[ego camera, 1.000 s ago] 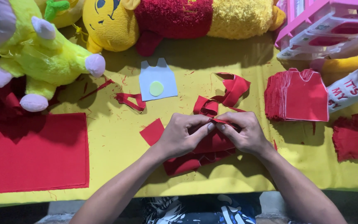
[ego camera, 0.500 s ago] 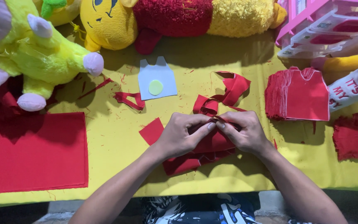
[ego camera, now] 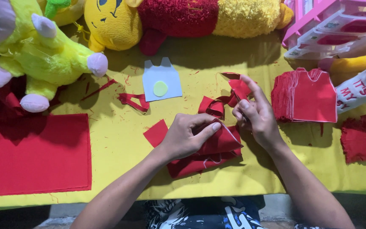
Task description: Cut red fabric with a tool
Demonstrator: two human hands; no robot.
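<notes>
My left hand [ego camera: 187, 138] grips a folded piece of red felt [ego camera: 217, 146] that lies on the yellow table cover [ego camera: 119, 148] near the front edge. My right hand [ego camera: 255, 114] is raised just right of it, fingers pinched together on something too small to make out, possibly a needle with thread. Curled red felt scraps [ego camera: 217, 104] lie right behind both hands. A pale blue shirt-shaped template [ego camera: 162, 80] with a yellow-green dot rests further back.
A stack of red shirt-shaped felt cutouts [ego camera: 310, 95] sits at right, with a crumpled red piece [ego camera: 363, 138] beside it. A large red felt sheet [ego camera: 34, 154] lies at left. Plush toys [ego camera: 43, 55] line the back; pink plastic trays [ego camera: 331, 25] stand back right.
My hands were pressed together over the red felt. Now my right hand has pulled away to the right and upward, while my left hand stays on the felt.
</notes>
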